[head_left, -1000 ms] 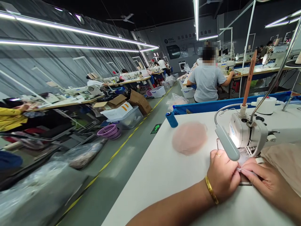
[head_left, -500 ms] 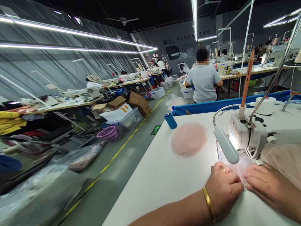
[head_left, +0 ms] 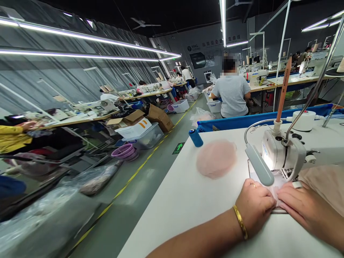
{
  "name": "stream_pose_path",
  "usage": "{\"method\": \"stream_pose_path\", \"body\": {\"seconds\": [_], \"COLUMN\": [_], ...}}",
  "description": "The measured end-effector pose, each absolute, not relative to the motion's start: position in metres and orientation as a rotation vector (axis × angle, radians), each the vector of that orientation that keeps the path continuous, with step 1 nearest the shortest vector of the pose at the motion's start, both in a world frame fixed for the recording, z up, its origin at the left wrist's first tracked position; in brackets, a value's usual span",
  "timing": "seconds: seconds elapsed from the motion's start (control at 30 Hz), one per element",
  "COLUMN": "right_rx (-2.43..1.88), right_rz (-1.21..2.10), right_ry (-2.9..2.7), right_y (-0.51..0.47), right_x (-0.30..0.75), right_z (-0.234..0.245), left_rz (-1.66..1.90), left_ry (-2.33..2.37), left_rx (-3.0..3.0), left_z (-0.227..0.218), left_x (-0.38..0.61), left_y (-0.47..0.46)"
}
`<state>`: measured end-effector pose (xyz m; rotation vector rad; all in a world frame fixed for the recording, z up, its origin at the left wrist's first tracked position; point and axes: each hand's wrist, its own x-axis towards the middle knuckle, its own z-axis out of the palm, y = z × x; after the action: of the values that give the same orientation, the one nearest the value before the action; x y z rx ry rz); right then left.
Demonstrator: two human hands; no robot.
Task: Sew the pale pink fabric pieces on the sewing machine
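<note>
A white sewing machine stands at the right of the table, its grey lamp arm hanging in front. Just before the needle area, my left hand is closed with its fingers curled on a thin pale pink fabric. My right hand presses the same fabric from the other side, fingers together. The two hands' fingertips almost meet. The needle and most of the fabric are hidden by the lamp and the fingers. Behind my right hand lies a wider piece of beige-pink cloth.
Round pink fabric pieces lie left of the machine, near a blue thread spool. A brown pencil stands upright on the machine. A blue cloth trough borders the table's far edge. Beyond it sits a person in grey.
Both hands have slid a little forward, toward the machine, with the fabric between them. The round pieces and the spool stay where they were.
</note>
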<state>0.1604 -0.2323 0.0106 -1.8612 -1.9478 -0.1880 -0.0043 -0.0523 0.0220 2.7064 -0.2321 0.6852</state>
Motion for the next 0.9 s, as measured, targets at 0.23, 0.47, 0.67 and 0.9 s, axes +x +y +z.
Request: {"method": "stream_pose_path", "body": {"seconds": [0.23,0.47,0.67,0.9], "right_rx": [-1.823,-1.817,-1.866,-1.751], "right_rz": [-0.23,-0.33,-0.29,-0.401], "right_ry": [-1.962,-1.932,-1.895,-2.041], "right_y": [-0.233,-0.232,-0.227,-0.231], "right_x": [0.16,0.16,0.165,0.171], "right_z": [0.005,0.003,0.002,0.002], "left_rz": [0.632,0.677,0.71,0.749], "left_ry": [-0.223,-0.227,-0.206,-0.225], "left_rx": [2.687,2.764,2.806,2.825], "left_z": [0.023,0.02,0.022,0.021], "left_x": [-0.007,-0.008,-0.003,-0.006], "left_y": [-0.049,-0.05,-0.044,-0.044]}}
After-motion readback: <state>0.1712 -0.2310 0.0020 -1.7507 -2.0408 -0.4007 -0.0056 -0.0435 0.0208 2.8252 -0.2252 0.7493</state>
